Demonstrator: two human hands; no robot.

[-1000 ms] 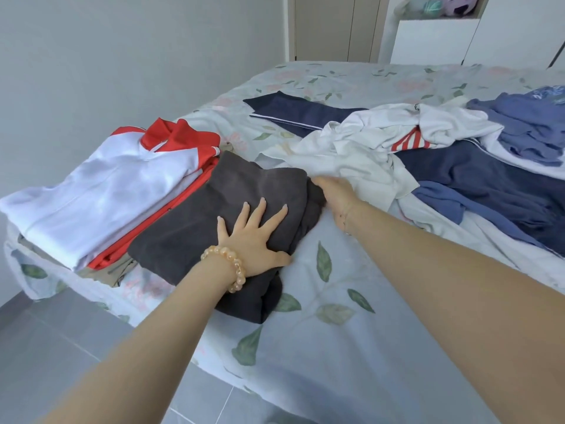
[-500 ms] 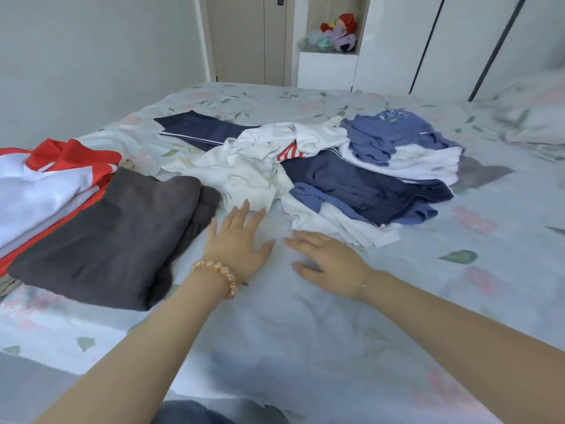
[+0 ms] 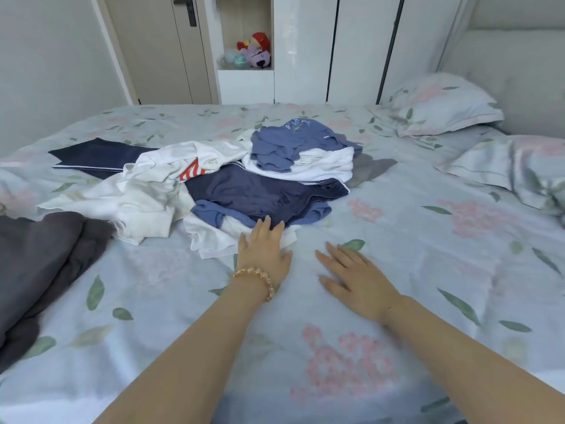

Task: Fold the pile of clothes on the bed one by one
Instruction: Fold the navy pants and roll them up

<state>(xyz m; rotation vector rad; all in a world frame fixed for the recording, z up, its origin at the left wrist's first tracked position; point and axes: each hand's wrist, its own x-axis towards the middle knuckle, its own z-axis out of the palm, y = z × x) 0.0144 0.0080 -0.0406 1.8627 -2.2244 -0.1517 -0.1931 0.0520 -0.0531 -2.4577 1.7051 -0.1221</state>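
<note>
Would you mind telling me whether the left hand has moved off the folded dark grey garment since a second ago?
Yes. The left hand has left the dark grey garment and gone right, now reaching the near edge of the unfolded pile.

Head view, looking down across a bed (image 3: 397,270) covered with a pale floral sheet. A loose pile of clothes (image 3: 244,185) lies at mid-bed: white, navy and mid-blue garments overlapping, unfolded. A folded dark grey garment (image 3: 39,264) lies at the left edge, just beside the pile's white items. The left hand (image 3: 263,255), fingers straight, lies flat with fingertips touching the near edge of the pile; a beaded bracelet (image 3: 256,281) sits on its wrist. The right hand (image 3: 351,276) lies flat on the bare sheet, fingers spread, apart from the pile. 2 pillows (image 3: 440,102) lie at far right. A plush toy (image 3: 255,50) sits in a wall niche.
</note>
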